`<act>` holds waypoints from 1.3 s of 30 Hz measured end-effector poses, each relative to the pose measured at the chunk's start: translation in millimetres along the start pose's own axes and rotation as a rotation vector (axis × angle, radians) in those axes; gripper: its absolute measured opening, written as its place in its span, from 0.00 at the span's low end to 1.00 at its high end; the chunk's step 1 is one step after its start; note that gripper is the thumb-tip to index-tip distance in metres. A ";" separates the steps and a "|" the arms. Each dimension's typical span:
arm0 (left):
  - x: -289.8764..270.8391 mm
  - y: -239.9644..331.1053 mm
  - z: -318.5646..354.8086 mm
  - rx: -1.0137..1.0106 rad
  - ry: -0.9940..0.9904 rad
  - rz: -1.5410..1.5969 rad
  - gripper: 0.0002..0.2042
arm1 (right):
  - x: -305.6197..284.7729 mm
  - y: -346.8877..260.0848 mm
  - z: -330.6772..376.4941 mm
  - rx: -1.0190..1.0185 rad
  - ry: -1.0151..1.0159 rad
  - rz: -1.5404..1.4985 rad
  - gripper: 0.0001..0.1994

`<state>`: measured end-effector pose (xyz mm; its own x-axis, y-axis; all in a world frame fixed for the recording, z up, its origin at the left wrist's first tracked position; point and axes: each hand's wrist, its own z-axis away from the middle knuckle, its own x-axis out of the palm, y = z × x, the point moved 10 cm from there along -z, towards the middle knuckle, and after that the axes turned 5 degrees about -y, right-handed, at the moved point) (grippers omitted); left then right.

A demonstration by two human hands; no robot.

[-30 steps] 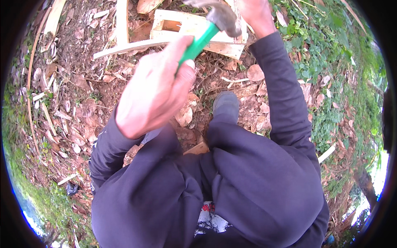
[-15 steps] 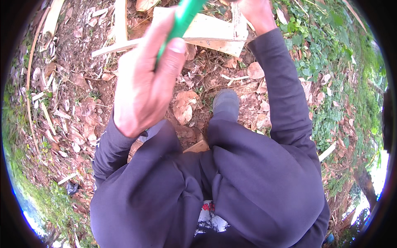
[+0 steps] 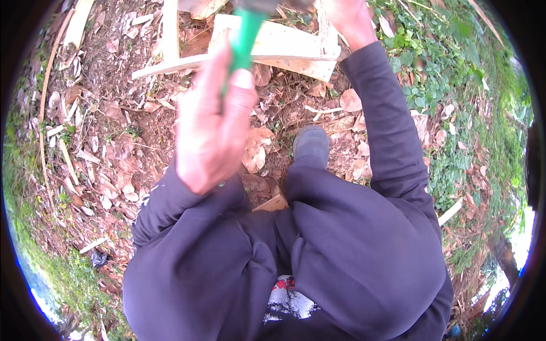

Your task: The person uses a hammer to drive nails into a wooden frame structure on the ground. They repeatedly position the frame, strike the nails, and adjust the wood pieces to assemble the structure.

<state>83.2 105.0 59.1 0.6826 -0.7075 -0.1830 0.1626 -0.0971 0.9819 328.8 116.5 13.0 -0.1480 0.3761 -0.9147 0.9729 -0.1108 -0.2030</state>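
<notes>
My left hand (image 3: 213, 128) is closed round the green handle of a hammer (image 3: 248, 37), its dark head blurred at the top edge. Beneath the hammer lies a pale wooden frame of joined boards (image 3: 290, 42) on the ground. A thin curved strip of wood (image 3: 170, 66) runs leftward from it, passing behind my left fingers. My right hand (image 3: 350, 23) is at the frame's far right corner, beside a short upright piece of wood (image 3: 328, 28). The upper edge cuts off its fingers, so their grip is hidden.
Brown soil with dry leaves (image 3: 257, 150) and wood scraps surrounds my shoe (image 3: 311, 145). A small wooden block (image 3: 273, 203) shows between my legs. Long wooden strips (image 3: 78, 23) lie at the far left. Green ground plants (image 3: 426, 79) grow on the right.
My left hand has shifted slightly right and down, and the hammer has swung to the left, bringing its dark head into view. My right hand stays almost in place.
</notes>
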 end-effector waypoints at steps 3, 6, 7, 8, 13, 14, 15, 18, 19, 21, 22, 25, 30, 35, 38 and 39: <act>35.2 -25.4 -2.8 -0.079 -0.311 -0.210 0.18 | -2.0 3.1 0.9 -0.003 0.012 -0.037 0.18; 2.4 -3.5 -7.1 -0.099 -0.150 -0.225 0.19 | 10.1 6.7 0.7 0.011 -0.020 0.011 0.18; -8.1 -3.8 -8.7 -0.114 -0.075 -0.095 0.19 | 4.4 7.6 2.5 0.015 -0.007 0.020 0.18; -12.4 1.4 -11.4 -0.090 -0.033 0.008 0.22 | -1.5 8.3 4.7 0.018 0.005 0.029 0.18; -23.2 21.9 -17.2 -0.086 -0.023 -0.023 0.26 | -1.9 4.5 2.6 0.030 0.012 -0.034 0.19; -21.9 25.1 -17.5 -0.119 -0.017 -0.009 0.26 | -0.1 3.1 1.4 0.029 0.006 -0.053 0.20; -19.2 28.2 -18.1 -0.117 -0.004 0.015 0.25 | 2.0 2.2 -0.2 0.028 0.000 -0.072 0.20; -7.9 36.7 -18.8 -0.106 0.013 0.123 0.24 | 12.2 15.9 -4.6 0.179 -0.167 -0.105 0.22; -5.9 36.3 -17.9 -0.112 0.026 0.169 0.24 | 4.7 7.8 -2.6 0.091 -0.087 -0.109 0.22; -6.2 39.8 -21.4 -0.017 -0.161 -0.079 0.21 | -13.1 -7.2 4.6 -0.088 0.079 -0.107 0.22; -3.7 39.1 -20.1 0.010 -0.203 -0.145 0.21 | -13.8 -1.7 3.8 -0.073 0.054 -0.138 0.23; -0.3 36.1 -14.4 0.072 -0.166 -0.188 0.20 | -8.4 0.5 -1.7 -0.073 0.002 -0.286 0.23; 16.9 21.3 -10.3 0.116 -0.215 -0.287 0.17 | 5.0 3.2 1.8 0.040 -0.016 -0.210 0.18; -9.0 35.5 -22.2 0.050 -0.096 -0.097 0.20 | 2.5 22.0 10.9 0.005 0.055 -0.143 0.20; -15.8 40.2 -25.2 0.032 -0.036 -0.137 0.20 | 17.7 27.1 2.7 0.184 -0.089 -0.237 0.21; -10.0 35.1 -22.7 0.047 -0.079 -0.307 0.20 | 15.1 16.3 0.4 0.116 -0.055 -0.220 0.21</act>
<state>98.3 124.6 94.3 0.5490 -0.6918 -0.4690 0.3181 -0.3459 0.8827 342.4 120.0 -4.2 -0.3664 0.3527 -0.8610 0.8897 -0.1382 -0.4352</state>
